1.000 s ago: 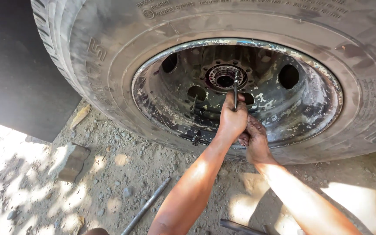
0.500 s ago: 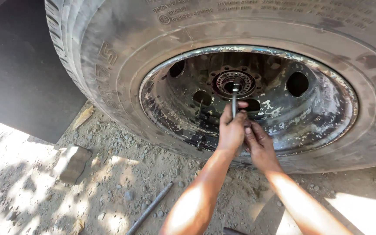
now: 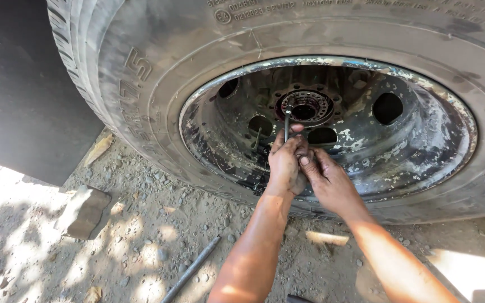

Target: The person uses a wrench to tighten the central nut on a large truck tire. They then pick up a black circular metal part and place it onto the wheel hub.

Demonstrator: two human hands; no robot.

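Observation:
A large truck tyre (image 3: 141,84) with a worn, dished steel rim (image 3: 422,163) fills the upper view. At the rim's centre sits the dark hub (image 3: 305,105) ringed with bolts. A thin metal tool (image 3: 287,122) stands upright, its tip against the hub's left edge. My left hand (image 3: 283,164) is wrapped around the tool's lower part. My right hand (image 3: 326,182) presses against the left hand from the right, fingers closed on the same tool handle. The handle itself is hidden inside both fists.
Gravelly dirt ground lies below the tyre. A flat stone block (image 3: 82,210) sits at the left. A long metal rod (image 3: 191,269) lies on the ground near my left forearm. A piece of wood (image 3: 99,148) rests by the tyre's tread.
The view has shifted so the wheel sits further right. Both hands stay clasped on the tool, which has moved to the left side of the hub.

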